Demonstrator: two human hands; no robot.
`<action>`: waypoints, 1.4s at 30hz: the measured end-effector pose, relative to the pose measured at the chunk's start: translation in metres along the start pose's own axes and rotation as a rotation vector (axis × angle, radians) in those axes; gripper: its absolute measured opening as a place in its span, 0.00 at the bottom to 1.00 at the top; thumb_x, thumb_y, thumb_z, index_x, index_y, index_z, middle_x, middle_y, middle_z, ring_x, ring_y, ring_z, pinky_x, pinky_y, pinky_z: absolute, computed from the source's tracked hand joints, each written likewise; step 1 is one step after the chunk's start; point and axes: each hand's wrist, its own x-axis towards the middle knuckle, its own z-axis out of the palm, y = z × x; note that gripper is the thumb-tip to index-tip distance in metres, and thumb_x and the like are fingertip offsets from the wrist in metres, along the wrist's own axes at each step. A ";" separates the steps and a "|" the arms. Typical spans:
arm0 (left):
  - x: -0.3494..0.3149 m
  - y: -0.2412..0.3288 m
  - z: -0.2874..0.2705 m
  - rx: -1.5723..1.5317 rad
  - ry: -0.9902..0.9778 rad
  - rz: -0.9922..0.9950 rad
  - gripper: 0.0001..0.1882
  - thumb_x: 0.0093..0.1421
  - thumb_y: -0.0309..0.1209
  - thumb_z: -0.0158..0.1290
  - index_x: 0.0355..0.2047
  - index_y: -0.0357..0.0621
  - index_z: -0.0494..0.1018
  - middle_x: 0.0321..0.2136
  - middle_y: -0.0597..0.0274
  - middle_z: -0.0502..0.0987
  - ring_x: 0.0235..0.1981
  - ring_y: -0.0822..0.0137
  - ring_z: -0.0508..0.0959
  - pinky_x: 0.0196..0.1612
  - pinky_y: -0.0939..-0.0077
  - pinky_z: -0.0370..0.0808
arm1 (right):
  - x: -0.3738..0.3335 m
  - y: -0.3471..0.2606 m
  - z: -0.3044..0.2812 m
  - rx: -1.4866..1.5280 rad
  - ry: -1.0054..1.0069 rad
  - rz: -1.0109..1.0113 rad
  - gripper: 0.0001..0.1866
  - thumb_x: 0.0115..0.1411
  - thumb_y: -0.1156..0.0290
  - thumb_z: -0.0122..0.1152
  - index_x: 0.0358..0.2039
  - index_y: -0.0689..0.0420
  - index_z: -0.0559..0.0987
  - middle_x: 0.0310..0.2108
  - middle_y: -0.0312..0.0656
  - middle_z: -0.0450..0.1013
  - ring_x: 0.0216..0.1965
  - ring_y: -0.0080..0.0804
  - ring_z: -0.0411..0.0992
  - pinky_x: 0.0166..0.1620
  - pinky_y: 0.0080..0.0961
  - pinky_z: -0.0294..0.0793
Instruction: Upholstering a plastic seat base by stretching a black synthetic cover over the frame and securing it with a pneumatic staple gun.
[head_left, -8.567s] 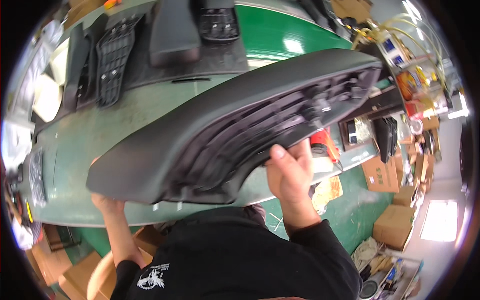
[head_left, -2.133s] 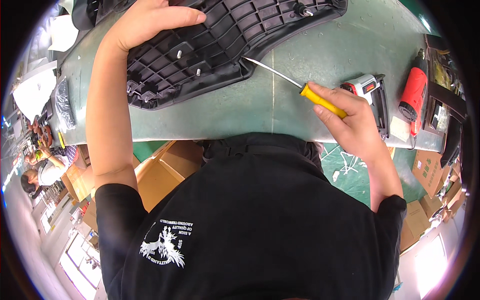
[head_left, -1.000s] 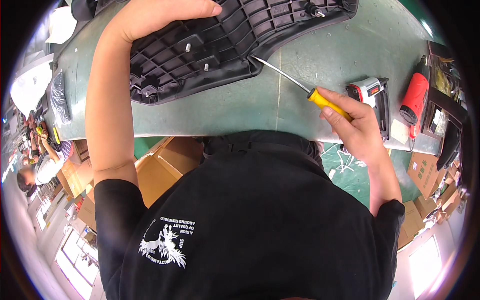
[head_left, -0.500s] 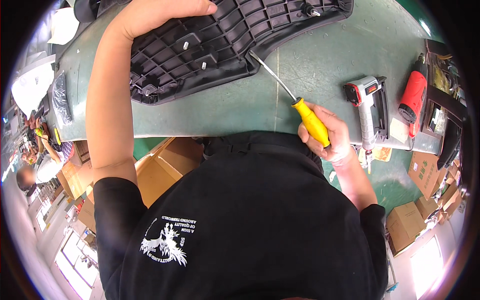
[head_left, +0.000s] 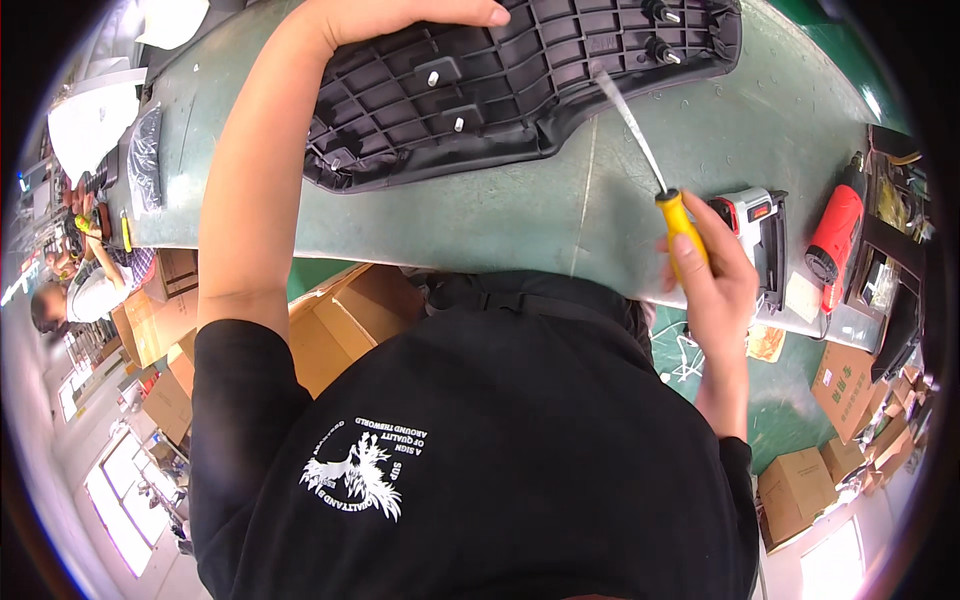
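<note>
A black ribbed plastic panel (head_left: 480, 95) with a padded black covering round its edge lies on the green bench, several metal studs sticking up from it. My left hand (head_left: 400, 14) holds the panel at its far side, thumb on the ribs; the other fingers are cut off or hidden. My right hand (head_left: 725, 280) is closed round the yellow handle of a screwdriver (head_left: 684, 240). The metal shaft points up and left, its blurred tip over the panel's right half; whether it touches cannot be told.
Right of my right hand lies a grey and red staple gun (head_left: 768, 235), then a red heat gun (head_left: 838, 225) beside a dark tool rack (head_left: 885, 215). A plastic-wrapped bundle (head_left: 146, 160) lies on the left. Cardboard boxes (head_left: 350, 325) stand below the bench (head_left: 420, 225). Another person (head_left: 95, 290) works far left.
The screwdriver's tip has left the notch in the panel's near edge and moved up over the ribs. My right hand has turned and shifted right. The panel sits further right in view.
</note>
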 end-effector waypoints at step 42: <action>-0.013 0.020 0.029 0.200 0.081 0.013 0.33 0.52 0.31 0.65 0.60 0.31 0.77 0.45 0.54 0.85 0.43 0.69 0.82 0.50 0.73 0.79 | 0.019 -0.103 -0.010 -0.737 -0.410 -0.160 0.21 0.67 0.77 0.66 0.60 0.60 0.82 0.35 0.47 0.80 0.32 0.31 0.77 0.39 0.26 0.75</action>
